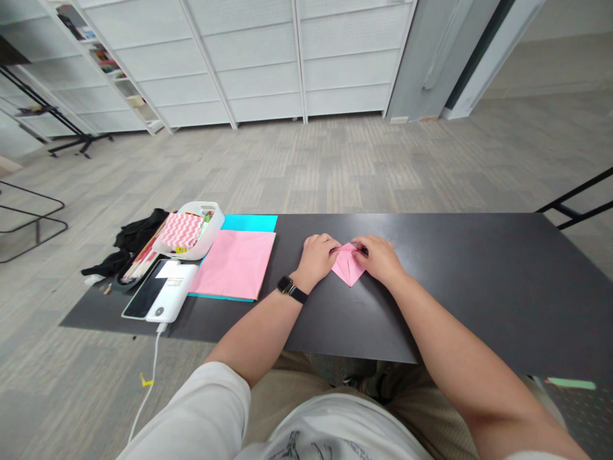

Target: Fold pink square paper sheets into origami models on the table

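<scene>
A small folded piece of pink paper (348, 268) lies on the dark table with one corner pointing toward me. Creases run down its middle. My left hand (317, 255) grips its left edge, fingers curled and thumb against the paper. On the opposite side, my right hand (379, 257) pinches the right edge near the top, fingers bent over it. The fingers partly cover both upper edges of the paper. A black watch (292, 289) is on my left wrist.
Left of my hands lies pink paper (234, 265) over blue sheets (251, 222). Beyond it are a white basket (215, 223) of small items, a black tray of sticks, black cloth (141, 231), a phone (148, 291) and a white power bank (172, 294) with a cable hanging off the table (488, 275).
</scene>
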Available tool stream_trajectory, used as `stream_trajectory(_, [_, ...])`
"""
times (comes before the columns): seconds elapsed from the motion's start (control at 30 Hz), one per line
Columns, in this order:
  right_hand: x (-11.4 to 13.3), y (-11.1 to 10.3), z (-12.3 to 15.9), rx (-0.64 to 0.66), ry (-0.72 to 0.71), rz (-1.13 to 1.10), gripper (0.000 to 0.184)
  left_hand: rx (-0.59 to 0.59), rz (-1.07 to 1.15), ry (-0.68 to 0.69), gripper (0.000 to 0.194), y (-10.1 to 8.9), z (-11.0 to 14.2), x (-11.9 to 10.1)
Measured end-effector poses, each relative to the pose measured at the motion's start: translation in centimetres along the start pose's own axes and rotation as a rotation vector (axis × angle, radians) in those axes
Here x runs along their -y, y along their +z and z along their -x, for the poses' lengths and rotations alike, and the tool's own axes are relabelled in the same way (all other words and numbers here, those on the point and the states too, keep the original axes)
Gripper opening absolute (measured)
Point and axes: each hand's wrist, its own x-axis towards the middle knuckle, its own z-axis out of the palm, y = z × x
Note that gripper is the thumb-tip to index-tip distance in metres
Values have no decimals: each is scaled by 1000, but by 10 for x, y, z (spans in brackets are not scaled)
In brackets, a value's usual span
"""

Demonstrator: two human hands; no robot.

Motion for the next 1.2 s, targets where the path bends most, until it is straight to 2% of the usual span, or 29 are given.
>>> stream_trajectory(0.07, [1,0,-1,11,-10,45,19,20,-19,-2,18,-1,-1,-1])
stream_trajectory(0.13, [4,-1,-2,16,-15,82,18,33,-36,-2,18,-2,-2,-3])
stream_trajectory(0.43, [11,-3,-5,19,-73,117,24,41,-87,25,25,-5,-4,-5])
stream_trajectory(0.63, [9,-7,-1,62,-102,116,30,95,-102,83,31,-9,0,-3])
stream_trajectory(0.73, [10,-11,3,73,-107,109,30,95,-107,84,29,-12,3,-6])
stream_trajectory(1.03, [13,-10,4,84,-81,117,14,84,-120,40,22,-11,5,-13])
stream_trajectory(1.2, [11,-6,4,71,-89,115,18,75,-147,46,22,-10,8,-17])
